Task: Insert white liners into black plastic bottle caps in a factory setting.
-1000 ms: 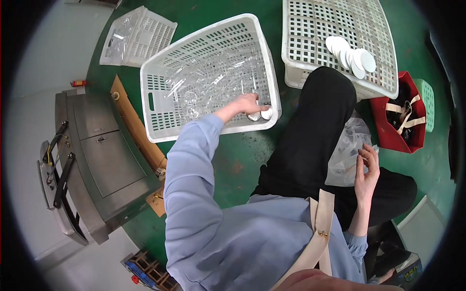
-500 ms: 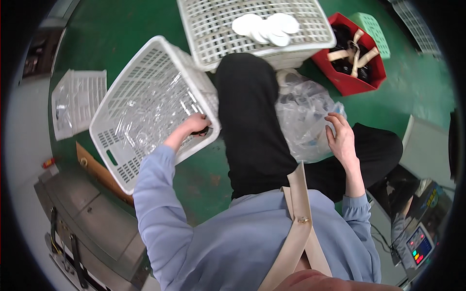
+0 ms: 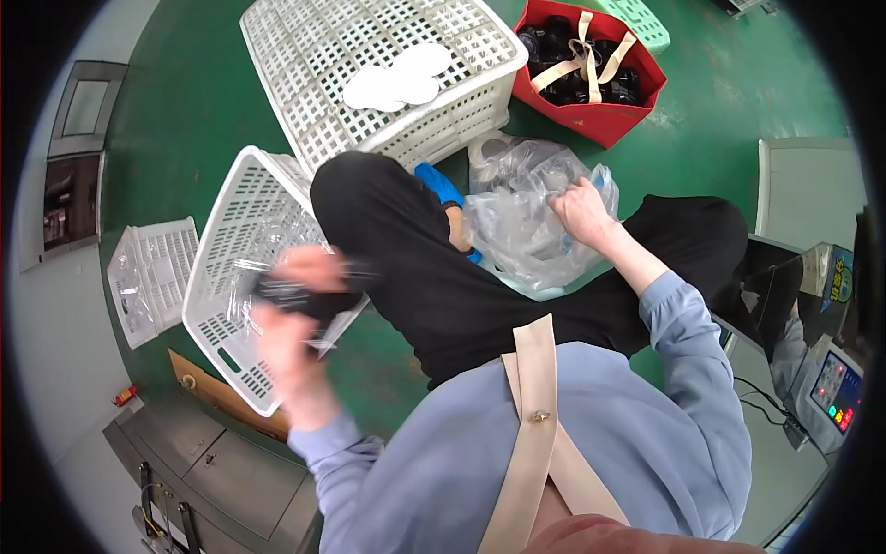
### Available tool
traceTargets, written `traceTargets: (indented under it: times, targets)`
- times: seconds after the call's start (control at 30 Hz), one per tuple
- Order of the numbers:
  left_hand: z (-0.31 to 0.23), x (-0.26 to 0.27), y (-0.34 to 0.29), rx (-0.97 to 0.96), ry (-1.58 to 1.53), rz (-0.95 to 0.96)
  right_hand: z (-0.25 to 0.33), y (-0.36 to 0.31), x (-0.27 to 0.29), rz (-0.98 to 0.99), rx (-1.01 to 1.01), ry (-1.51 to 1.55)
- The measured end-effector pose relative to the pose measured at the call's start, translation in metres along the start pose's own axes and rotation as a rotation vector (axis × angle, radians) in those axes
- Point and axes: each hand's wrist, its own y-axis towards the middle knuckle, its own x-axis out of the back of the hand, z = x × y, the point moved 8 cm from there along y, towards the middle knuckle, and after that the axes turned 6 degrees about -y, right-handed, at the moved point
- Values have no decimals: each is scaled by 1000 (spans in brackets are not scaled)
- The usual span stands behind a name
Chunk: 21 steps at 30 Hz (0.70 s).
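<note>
- The clear plastic bag lies on the green floor between the person's legs, with pale rounded shapes showing dimly through its film.
- The right hand is at the upper right part of that bag, its fingers bent and closed on the thin film.
- The left hand is well to the left of the bag, across the raised knee, and blurred by motion.
- Its fingers are wrapped around a dark piece; the blur hides the exact shape and how firm the grip is.
- That dark piece is therefore also well left of the bag, in front of the open white basket as seen from above.
- The basket, itself left of the bag, contains shiny clear plastic pieces.
- Beyond the bag and to its left is a white lattice crate, with overlapping white discs on top.
- Just beyond the bag is a red container with glossy black items and pale straps in it.
- A blue shoe shows just left of the bag, near the crate.
</note>
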Motion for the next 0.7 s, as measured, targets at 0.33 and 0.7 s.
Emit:
traceTargets:
  times: [0.33, 0.7]
  targets:
    - [295, -233, 6, 1079, -178, 260, -105, -48, 143, -456, -708, 787]
    - [337, -239, -55, 581, 766, 871, -55, -32, 58, 41, -276, 328]
